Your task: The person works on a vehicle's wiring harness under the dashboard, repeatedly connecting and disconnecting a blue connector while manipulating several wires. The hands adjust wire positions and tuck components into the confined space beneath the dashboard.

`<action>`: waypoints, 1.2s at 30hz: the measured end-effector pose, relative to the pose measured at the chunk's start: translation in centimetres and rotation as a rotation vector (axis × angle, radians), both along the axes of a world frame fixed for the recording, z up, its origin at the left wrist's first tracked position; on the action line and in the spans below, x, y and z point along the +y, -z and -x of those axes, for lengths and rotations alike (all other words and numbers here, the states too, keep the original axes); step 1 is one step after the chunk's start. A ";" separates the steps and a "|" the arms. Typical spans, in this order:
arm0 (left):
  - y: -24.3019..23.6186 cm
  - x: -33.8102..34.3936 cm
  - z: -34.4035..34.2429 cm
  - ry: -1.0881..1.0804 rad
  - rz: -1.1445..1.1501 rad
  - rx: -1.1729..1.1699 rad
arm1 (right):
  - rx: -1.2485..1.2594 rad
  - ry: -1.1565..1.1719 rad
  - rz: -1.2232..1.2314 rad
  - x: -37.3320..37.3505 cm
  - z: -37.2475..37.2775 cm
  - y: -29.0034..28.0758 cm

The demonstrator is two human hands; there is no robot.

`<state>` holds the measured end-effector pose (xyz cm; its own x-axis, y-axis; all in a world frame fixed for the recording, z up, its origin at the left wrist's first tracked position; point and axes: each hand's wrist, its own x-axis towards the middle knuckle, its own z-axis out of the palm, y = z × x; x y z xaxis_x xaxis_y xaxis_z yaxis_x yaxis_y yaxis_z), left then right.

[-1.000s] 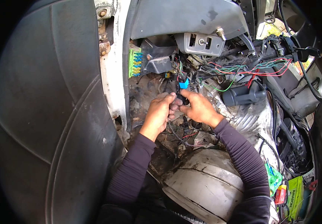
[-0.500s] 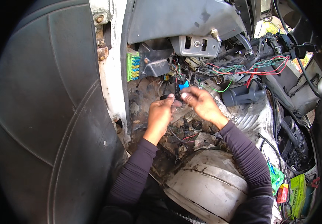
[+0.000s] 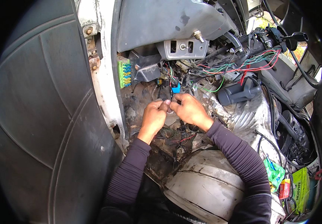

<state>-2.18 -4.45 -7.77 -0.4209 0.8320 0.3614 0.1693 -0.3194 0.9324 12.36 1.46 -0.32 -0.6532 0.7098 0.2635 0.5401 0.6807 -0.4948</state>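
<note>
My left hand [image 3: 153,117] is closed in a pinch, thumb up, at the lower end of a dark wire bundle [image 3: 172,94]. Against it, nearly tip to tip, my right hand [image 3: 191,111] pinches at the same spot with curled fingers. The fingers hide most of what they hold. Just above them, a bright blue connector [image 3: 176,88] hangs on the bundle. Thin red, white and green wires [image 3: 171,72] lead up from it under the dashboard.
A green fuse box [image 3: 124,74] sits left beside the door pillar. Loose coloured wires [image 3: 243,67] stretch right, above a grey plastic housing [image 3: 239,92]. A dirty white wheel-arch hump [image 3: 206,183] bulges between my forearms. The dark door panel [image 3: 45,112] stands at left.
My hands have come together: the right fingers dropped from beside the blue connector to meet the left fingertips. The whole view has shifted slightly.
</note>
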 end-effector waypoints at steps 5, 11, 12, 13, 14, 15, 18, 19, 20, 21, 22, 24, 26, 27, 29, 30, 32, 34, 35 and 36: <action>0.0 0.5 0.8 -0.183 0.047 -0.041 | -0.098 -0.188 -0.502 -3.4 -2.4 0.2; -1.8 -1.3 2.2 0.240 0.039 -0.104 | 0.181 -0.107 -0.232 3.0 -3.3 -0.5; -2.3 -1.5 2.3 0.286 0.039 -0.146 | 0.243 -0.213 -0.085 4.1 -3.1 -0.2; -2.8 -1.6 2.5 0.356 0.013 -0.185 | 0.263 -0.254 0.080 4.9 -2.6 0.0; -3.2 -1.6 2.6 0.417 -0.013 -0.227 | 0.279 -0.290 0.248 5.5 -2.0 0.2; -3.5 -1.6 2.7 0.441 0.004 -0.250 | 0.282 -0.299 0.360 5.8 -1.5 0.3; -3.3 -1.4 3.0 0.589 -0.061 -0.357 | 0.391 -0.327 0.464 5.5 -0.3 0.1; -3.0 -1.3 3.2 0.604 -0.071 -0.379 | 0.413 -0.326 0.497 5.1 -0.4 -0.1; -2.6 -1.1 3.4 0.618 -0.082 -0.403 | 0.425 -0.337 0.511 4.7 -0.6 -0.6; -2.2 -0.9 3.7 0.632 -0.092 -0.428 | 0.423 -0.299 0.526 4.4 -1.1 -1.1; -2.0 -0.4 3.9 0.602 -0.063 -0.452 | 0.421 -0.260 0.542 4.1 -1.6 -1.6; -1.9 1.2 4.4 0.532 -0.005 -0.498 | 0.453 -0.276 0.550 4.1 -2.5 -3.1; -2.4 3.1 4.4 0.707 -0.086 -0.511 | 0.551 -0.304 0.574 4.1 -3.2 -4.2; -2.7 4.3 3.9 0.791 -0.140 -0.525 | 0.540 -0.269 0.534 4.1 -3.4 -4.6; -3.8 6.1 3.4 0.860 -0.214 -0.514 | 0.493 -0.261 0.541 4.2 -3.7 -4.8; -4.0 6.5 3.1 0.897 -0.360 -0.462 | 0.485 -0.272 0.542 4.3 -3.9 -4.8; -4.3 6.8 3.0 0.919 -0.422 -0.445 | 0.401 -0.311 0.537 4.5 -4.3 -4.3; -4.1 6.5 3.3 0.948 -0.364 -0.731 | 0.357 -0.292 0.556 4.8 -4.8 -3.4; -3.8 6.3 3.5 0.995 -0.374 -0.872 | 0.329 -0.273 0.590 5.2 -5.0 -3.0; -3.5 6.2 3.7 0.926 -0.359 -0.898 | 0.321 -0.267 0.592 5.6 -5.1 -2.5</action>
